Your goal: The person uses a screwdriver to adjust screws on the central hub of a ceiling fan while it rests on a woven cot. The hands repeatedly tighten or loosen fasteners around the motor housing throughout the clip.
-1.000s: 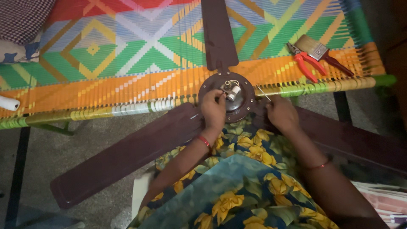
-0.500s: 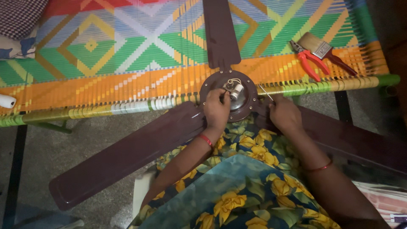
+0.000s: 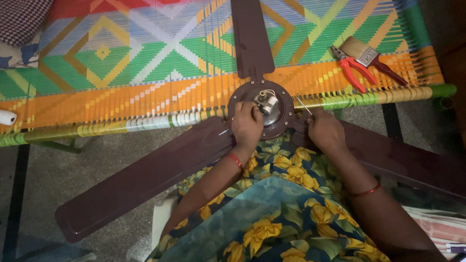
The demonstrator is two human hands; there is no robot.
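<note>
Hands [image 3: 247, 126] on ceiling fan hub [image 3: 279, 116]

A room in a home, where I sit beside a woven cot [image 3: 145, 73] with a bright geometric pattern, a checked pillow [image 3: 22, 19] at its corner. Red pliers [image 3: 350, 68] and a paintbrush [image 3: 369, 57] lie on it; the floor [image 3: 63, 170] is speckled stone.

Dark brown fan blade [image 3: 145, 179], multicoloured geometric woven cot [image 3: 145, 58], red-handled pliers [image 3: 352, 70], yellow-flowered teal dress [image 3: 272, 223]
</note>
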